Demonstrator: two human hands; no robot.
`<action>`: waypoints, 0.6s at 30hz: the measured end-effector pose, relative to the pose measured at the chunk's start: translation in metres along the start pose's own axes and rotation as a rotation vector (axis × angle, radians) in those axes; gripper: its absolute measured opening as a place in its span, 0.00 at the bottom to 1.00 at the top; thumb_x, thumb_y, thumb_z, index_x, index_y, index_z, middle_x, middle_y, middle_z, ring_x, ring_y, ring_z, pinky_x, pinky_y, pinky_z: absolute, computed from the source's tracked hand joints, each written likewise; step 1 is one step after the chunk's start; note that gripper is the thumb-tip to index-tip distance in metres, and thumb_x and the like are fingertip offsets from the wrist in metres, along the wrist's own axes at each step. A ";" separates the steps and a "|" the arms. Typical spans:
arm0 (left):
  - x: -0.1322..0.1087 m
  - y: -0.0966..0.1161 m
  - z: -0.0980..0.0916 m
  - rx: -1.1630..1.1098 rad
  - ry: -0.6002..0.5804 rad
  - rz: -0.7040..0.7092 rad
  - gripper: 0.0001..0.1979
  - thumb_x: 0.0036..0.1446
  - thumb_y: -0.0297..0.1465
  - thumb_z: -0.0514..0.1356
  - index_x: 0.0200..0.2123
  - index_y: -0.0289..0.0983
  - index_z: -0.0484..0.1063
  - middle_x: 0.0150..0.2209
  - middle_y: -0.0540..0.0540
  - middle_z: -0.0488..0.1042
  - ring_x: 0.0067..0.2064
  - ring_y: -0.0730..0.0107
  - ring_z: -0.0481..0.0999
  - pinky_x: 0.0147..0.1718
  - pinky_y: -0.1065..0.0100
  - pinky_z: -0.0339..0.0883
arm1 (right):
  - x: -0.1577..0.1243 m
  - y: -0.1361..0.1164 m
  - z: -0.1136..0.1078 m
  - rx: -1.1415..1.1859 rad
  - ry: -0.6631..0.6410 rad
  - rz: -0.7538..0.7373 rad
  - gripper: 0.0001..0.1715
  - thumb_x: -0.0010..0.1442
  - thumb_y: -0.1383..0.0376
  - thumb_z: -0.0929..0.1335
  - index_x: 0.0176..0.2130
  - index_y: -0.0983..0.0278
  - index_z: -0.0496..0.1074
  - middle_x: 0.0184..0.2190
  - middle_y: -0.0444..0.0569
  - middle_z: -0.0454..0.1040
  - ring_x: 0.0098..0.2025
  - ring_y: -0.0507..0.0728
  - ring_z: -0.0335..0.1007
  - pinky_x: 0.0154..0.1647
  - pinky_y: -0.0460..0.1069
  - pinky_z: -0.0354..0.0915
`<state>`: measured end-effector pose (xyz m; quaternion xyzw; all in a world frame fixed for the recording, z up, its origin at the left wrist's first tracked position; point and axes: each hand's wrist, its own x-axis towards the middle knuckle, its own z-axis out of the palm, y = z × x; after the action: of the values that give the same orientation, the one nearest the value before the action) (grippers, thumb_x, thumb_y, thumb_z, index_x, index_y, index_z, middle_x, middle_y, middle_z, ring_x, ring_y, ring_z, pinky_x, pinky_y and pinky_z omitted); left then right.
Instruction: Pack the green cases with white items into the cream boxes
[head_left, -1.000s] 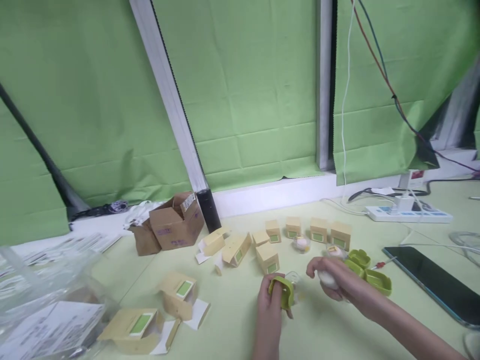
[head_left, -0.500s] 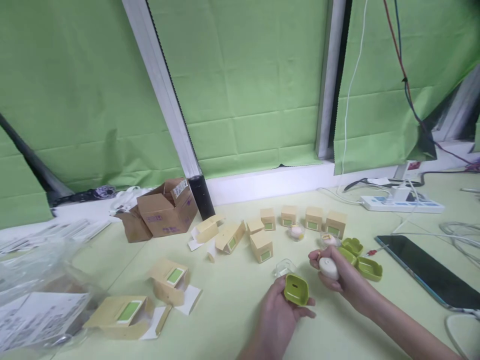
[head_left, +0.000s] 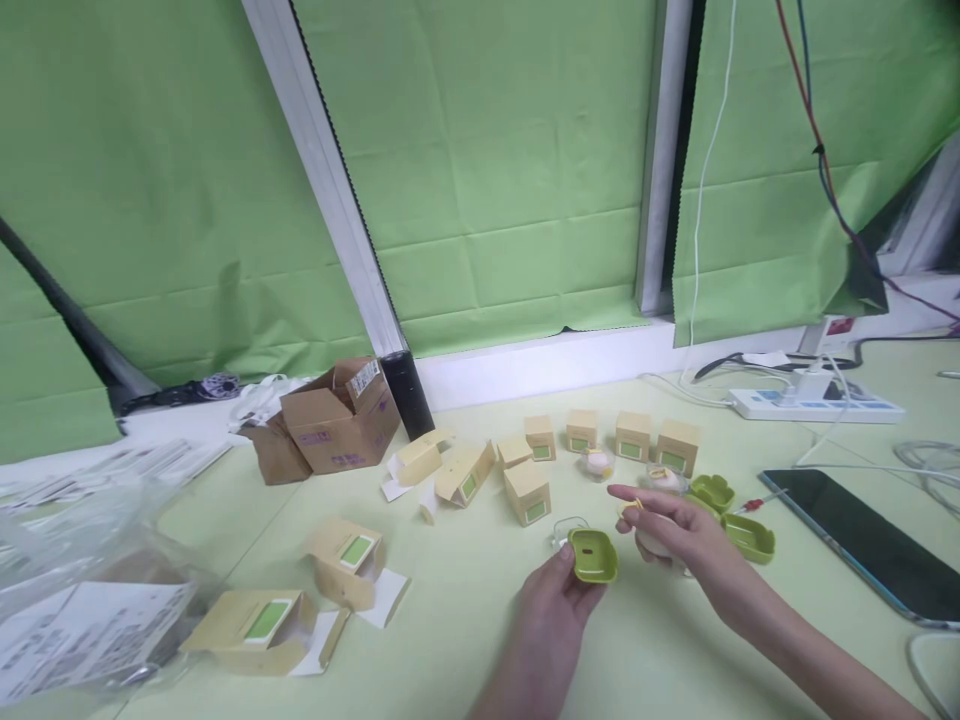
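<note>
My left hand [head_left: 551,615] is closed around a small green square dish [head_left: 594,557], its hollow facing up toward me. A slot shows in the dish's floor. Just behind it, partly hidden, stands a clear plastic cover [head_left: 568,526]. To the right, my right hand [head_left: 697,550] grips a white rounded piece [head_left: 652,543], mostly hidden by the fingers, with a yellow bit near the fingertips. The index finger points out to the left. Beyond this hand lie more green dishes [head_left: 750,538] and a pinkish-white rounded piece in clear plastic [head_left: 664,479].
Several small tan boxes [head_left: 634,436] stand at the back; opened ones [head_left: 247,630] lie at left. A brown carton [head_left: 341,420] stands beside a black cylinder [head_left: 407,393]. At right are a phone [head_left: 862,545], a power strip [head_left: 817,405] and cables. Plastic bags [head_left: 82,620] lie front left.
My right hand has turned over the white rounded piece, covering most of it, and its index finger has stretched out. The green dish in my left hand has risen slightly and tilted.
</note>
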<state>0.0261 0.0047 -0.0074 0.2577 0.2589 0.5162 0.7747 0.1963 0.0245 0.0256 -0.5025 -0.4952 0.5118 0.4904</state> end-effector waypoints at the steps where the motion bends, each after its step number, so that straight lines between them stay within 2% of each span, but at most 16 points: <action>1: 0.000 0.001 0.000 0.013 -0.001 0.002 0.13 0.57 0.33 0.57 0.41 0.31 0.74 0.45 0.39 0.74 0.49 0.63 0.70 0.52 0.63 0.59 | -0.001 0.000 0.000 -0.066 0.012 -0.023 0.26 0.50 0.51 0.70 0.45 0.62 0.71 0.27 0.46 0.74 0.21 0.51 0.63 0.21 0.47 0.60; 3: -0.001 0.002 0.000 0.034 0.008 -0.007 0.14 0.57 0.33 0.58 0.42 0.31 0.74 0.45 0.39 0.74 0.49 0.63 0.70 0.52 0.64 0.60 | -0.003 0.000 0.002 -0.231 0.013 -0.118 0.21 0.50 0.51 0.69 0.41 0.60 0.72 0.28 0.47 0.76 0.24 0.54 0.68 0.24 0.48 0.64; 6: -0.002 0.002 0.000 0.079 0.038 -0.063 0.15 0.56 0.36 0.58 0.41 0.31 0.74 0.41 0.39 0.75 0.44 0.64 0.73 0.48 0.63 0.63 | -0.008 0.004 0.006 -0.602 -0.049 -0.440 0.12 0.56 0.55 0.66 0.31 0.60 0.74 0.30 0.48 0.76 0.30 0.56 0.72 0.30 0.48 0.64; 8: -0.003 0.002 0.002 0.112 0.043 -0.081 0.16 0.56 0.37 0.58 0.40 0.30 0.74 0.38 0.39 0.76 0.40 0.64 0.74 0.45 0.62 0.64 | -0.011 0.008 0.009 -0.860 -0.066 -0.663 0.12 0.60 0.59 0.63 0.32 0.59 0.74 0.32 0.49 0.76 0.29 0.54 0.71 0.28 0.46 0.61; 10: -0.004 0.003 0.004 0.130 0.023 -0.065 0.17 0.55 0.38 0.58 0.39 0.29 0.74 0.38 0.38 0.75 0.40 0.64 0.74 0.46 0.62 0.63 | -0.013 0.012 0.010 -1.041 -0.073 -0.792 0.14 0.61 0.63 0.61 0.33 0.59 0.74 0.33 0.49 0.76 0.27 0.52 0.70 0.24 0.45 0.57; 13: -0.005 0.004 0.007 0.152 0.004 -0.042 0.17 0.54 0.39 0.59 0.38 0.29 0.74 0.38 0.39 0.75 0.40 0.64 0.73 0.46 0.62 0.63 | -0.014 0.015 0.011 -1.134 -0.124 -0.819 0.15 0.62 0.66 0.59 0.35 0.59 0.73 0.30 0.48 0.76 0.27 0.53 0.69 0.24 0.45 0.54; 18: -0.006 0.005 0.008 0.175 0.037 -0.044 0.19 0.51 0.41 0.61 0.36 0.30 0.75 0.35 0.40 0.75 0.38 0.66 0.73 0.45 0.63 0.63 | -0.013 0.017 0.013 -1.104 -0.127 -0.719 0.13 0.62 0.65 0.60 0.40 0.57 0.71 0.27 0.45 0.78 0.26 0.55 0.69 0.25 0.47 0.53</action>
<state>0.0260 -0.0002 0.0024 0.3090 0.3227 0.4792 0.7555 0.1837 0.0106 0.0085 -0.4524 -0.8494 0.0160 0.2711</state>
